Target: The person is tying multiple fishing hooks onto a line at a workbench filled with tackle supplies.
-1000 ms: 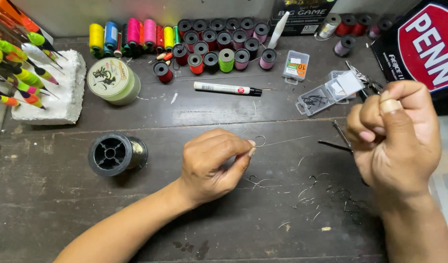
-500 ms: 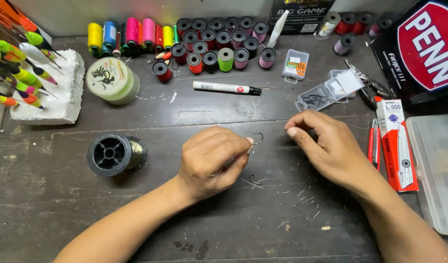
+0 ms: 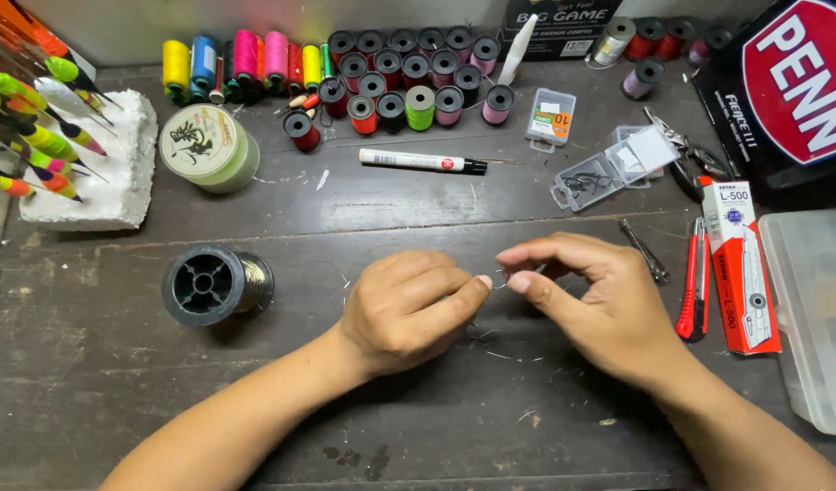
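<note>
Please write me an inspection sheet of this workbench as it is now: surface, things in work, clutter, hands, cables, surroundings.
Surface: dark wooden table, scratched, with small line clippings.
Job's things: small hook pinched between both hands; black line spool lying left of them.
Clutter: thread spools, white marker pen, open clear hook box, red cutter, its red-white package, pale green line spool, floats in white foam block.
Hands: left hand and right hand, fingers meeting at the hook.
Cables: nothing seen.
Surroundings: clear plastic bin at right edge.
</note>
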